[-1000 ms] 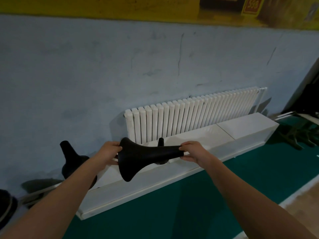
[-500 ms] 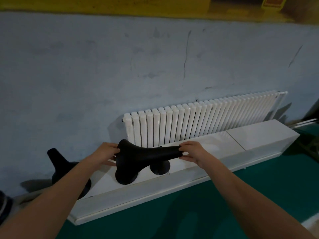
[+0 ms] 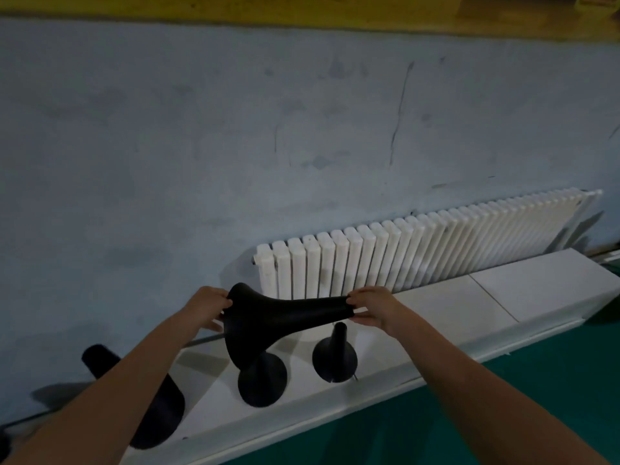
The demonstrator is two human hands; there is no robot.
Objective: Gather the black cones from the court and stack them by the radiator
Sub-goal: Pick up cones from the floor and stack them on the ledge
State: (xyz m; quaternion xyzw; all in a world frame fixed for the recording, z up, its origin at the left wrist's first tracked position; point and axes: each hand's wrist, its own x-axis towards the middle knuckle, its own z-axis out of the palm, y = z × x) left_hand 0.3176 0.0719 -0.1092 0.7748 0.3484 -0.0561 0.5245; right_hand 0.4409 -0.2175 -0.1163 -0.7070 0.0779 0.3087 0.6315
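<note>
Closer to the ledge (image 3: 453, 307) than half a second ago, I now see two cones standing under the held one, where only one showed before. From the left: the left cone (image 3: 164, 414) sits half hidden behind the left forearm, and the left hand (image 3: 209, 308) grips the wide rim of the held cone (image 3: 281, 317). This lies sideways in the air with its base over the middle cone (image 3: 261, 384). The right cone (image 3: 335, 357) stands upright on the ledge just beside that, and above it the right hand (image 3: 372, 308) pinches the held cone's narrow tip before the radiator (image 3: 419, 250).
</note>
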